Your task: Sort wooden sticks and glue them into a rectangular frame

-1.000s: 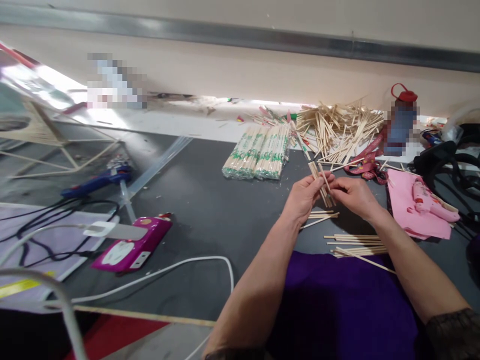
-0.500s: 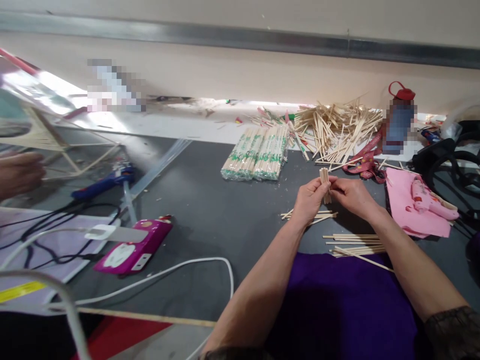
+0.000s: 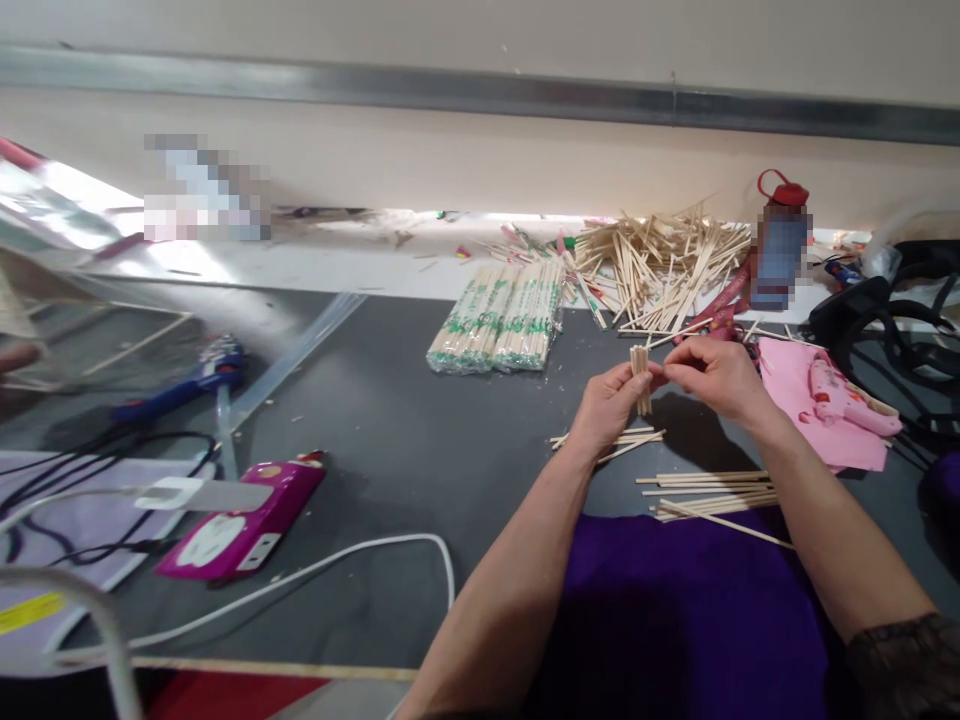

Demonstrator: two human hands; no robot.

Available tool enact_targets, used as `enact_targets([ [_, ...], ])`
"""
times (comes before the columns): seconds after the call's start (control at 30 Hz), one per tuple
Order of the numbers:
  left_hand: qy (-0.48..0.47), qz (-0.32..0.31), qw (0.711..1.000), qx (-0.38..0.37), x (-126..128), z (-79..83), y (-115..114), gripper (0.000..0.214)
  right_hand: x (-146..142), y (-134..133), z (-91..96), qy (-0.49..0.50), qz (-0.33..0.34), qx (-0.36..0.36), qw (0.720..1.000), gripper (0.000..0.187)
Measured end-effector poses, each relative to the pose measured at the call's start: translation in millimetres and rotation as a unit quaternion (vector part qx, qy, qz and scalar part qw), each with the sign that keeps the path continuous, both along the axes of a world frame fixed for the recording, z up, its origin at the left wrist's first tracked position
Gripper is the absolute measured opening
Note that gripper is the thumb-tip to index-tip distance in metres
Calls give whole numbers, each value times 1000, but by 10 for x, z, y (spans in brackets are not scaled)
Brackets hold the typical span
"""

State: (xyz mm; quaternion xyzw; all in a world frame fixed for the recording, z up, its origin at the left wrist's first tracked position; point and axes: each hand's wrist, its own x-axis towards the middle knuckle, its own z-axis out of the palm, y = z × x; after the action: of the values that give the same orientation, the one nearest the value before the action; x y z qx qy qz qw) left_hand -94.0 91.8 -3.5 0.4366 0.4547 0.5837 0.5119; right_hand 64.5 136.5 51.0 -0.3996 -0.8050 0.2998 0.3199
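My left hand [image 3: 606, 408] grips an upright bundle of short wooden sticks [image 3: 640, 360] between thumb and fingers. Just right of the bundle, my right hand [image 3: 721, 378] is closed in a pinch near the left fingertips; whatever its fingers hold is too small to make out. Under my left wrist lie a few loose sticks [image 3: 630, 441]. Nearer my body, a row of longer wooden sticks [image 3: 705, 482] rests by the purple cloth [image 3: 690, 590] on my lap.
Plastic-wrapped chopstick packs [image 3: 495, 318] lie ahead, with a heap of sticks [image 3: 667, 262] behind. A pink glue gun [image 3: 840, 392] rests on pink sheets at right. Leftward are a blue glue gun [image 3: 187, 385], a magenta power strip [image 3: 244, 515] and cables. Another person's hand [image 3: 19, 356] shows far left.
My right hand has drawn slightly away from the bundle, which stays in my left hand. The view has shifted a little, and the other person's hand has moved toward the left edge.
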Motion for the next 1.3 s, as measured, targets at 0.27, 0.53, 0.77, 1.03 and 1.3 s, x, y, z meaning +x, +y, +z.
enact_targets([
  [0.27,136,-15,990,38,10,51,-36,43,-103,-31,5,116,46,60,990,17],
  [0.53,131,-68,988,34,-56,-9,5,41,-105,-17,11,124,85,44,988,16],
  [0.77,181,-59,980,66,-88,124,14,40,-146,-26,92,111,94,71,987,15],
  [1.03,241,-75,965,70,-146,130,-10,40,-122,30,51,116,125,50,984,14],
  [1.3,210,-78,973,58,-136,145,24,38,-154,8,45,148,77,72,983,24],
])
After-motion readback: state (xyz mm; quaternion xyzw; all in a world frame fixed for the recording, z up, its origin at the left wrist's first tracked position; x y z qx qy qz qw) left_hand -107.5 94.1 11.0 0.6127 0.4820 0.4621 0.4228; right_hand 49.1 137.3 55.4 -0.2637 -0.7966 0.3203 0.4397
